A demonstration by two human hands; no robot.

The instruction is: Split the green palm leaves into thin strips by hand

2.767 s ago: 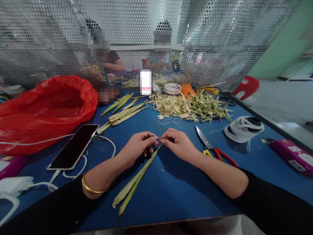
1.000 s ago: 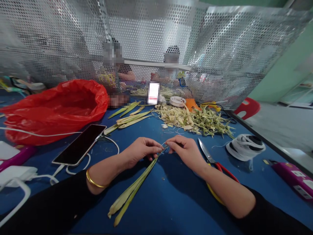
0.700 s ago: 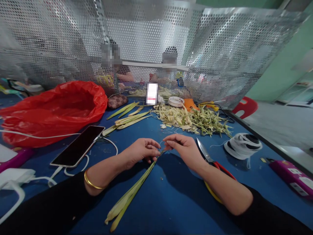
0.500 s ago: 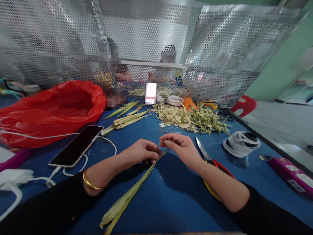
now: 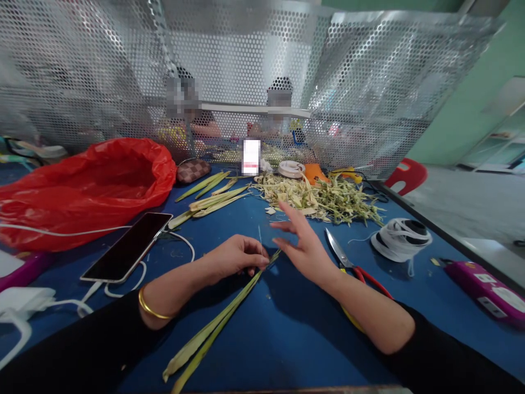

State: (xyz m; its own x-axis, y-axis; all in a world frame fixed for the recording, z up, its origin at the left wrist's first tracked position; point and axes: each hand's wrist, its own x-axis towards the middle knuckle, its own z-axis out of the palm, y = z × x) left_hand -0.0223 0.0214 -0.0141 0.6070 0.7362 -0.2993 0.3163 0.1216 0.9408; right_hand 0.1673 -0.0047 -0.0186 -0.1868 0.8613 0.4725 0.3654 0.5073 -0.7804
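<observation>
My left hand is closed around the narrow end of a bundle of long pale green leaf strips. The strips fan out toward the near edge of the blue table. A thin white thread stands up from between the thumb and forefinger. My right hand hovers just right of the bundle's tip, fingers spread, with nothing visible in it. To its right lie large scissors with red and yellow handles, partly hidden under my right forearm.
Leaf strips and a heap of trimmings lie farther back. A red plastic bag and a phone with cables are at left. White cord and a purple case sit at right. Two people are behind the perforated sheet.
My right hand has opened and lifted slightly from the bundle's tip, its fingers spreading. The thread now stands upright from my left hand, which still holds the strips.
</observation>
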